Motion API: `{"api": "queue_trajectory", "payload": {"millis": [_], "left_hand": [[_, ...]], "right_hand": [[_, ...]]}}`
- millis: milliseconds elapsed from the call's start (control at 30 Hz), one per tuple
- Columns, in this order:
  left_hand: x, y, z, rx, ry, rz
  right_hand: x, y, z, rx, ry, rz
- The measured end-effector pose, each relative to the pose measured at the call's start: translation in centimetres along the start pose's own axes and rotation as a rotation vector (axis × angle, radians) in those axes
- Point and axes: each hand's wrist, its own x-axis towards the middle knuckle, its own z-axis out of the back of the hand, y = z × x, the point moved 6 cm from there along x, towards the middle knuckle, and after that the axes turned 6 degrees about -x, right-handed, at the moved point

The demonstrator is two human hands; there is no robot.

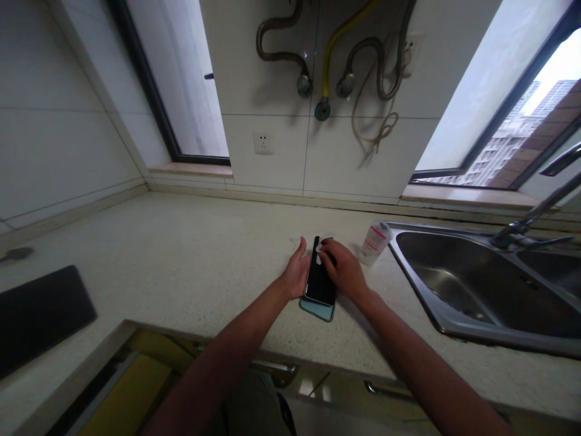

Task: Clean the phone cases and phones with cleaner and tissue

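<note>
A black smartphone (321, 281) lies in front of me above the counter, its dark face up. My left hand (297, 272) holds it along the left edge, with the thumb pointing away and the other fingers partly hidden. A light-blue phone case (318, 309) sticks out from under the phone's near end. Pinched in my right hand (341, 266) is a small white wipe (318, 257), pressed on the phone's upper part. Whether it is paper or cloth, I cannot tell. Just right of that hand, a clear plastic cup (376, 242) with pink markings leans at an angle.
The speckled counter (204, 260) runs along a tiled wall. At the right is a steel sink (449, 278) with a faucet (521, 230). A flat black panel (45, 315) lies at the left. Pipes and a cord hang from the wall; an open drawer (131, 393) is below.
</note>
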Motion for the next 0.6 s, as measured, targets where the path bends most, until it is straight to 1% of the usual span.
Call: {"api": "queue_trajectory", "payload": {"millis": [100,200,333,400,467,500,600], "left_hand": [[0.0,0.0,0.2,-0.01,-0.056,-0.013],[0.0,-0.3,0.4,-0.023,-0.119,-0.051],[0.0,-1.2,0.6,-0.07,-0.151,-0.127],[0.0,-1.8,0.9,-0.092,-0.164,-0.179],[0.0,-2.3,1.4,-0.094,-0.183,-0.214],[0.0,-2.6,1.6,-0.091,-0.19,-0.224],[0.0,-3.1,1.8,-0.081,-0.2,-0.258]], "right_hand": [[-0.1,0.3,-0.5,0.009,0.053,0.066],[-0.2,1.3,-0.6,0.076,0.159,0.167],[-0.8,3.5,-0.7,0.245,0.351,0.3],[-1.1,4.3,-0.6,0.358,0.411,0.315],[-1.4,4.6,-0.6,0.453,0.434,0.268],[-1.5,4.5,-0.7,0.498,0.435,0.217],[-1.4,3.4,-0.8,0.674,0.379,-0.027]]}}
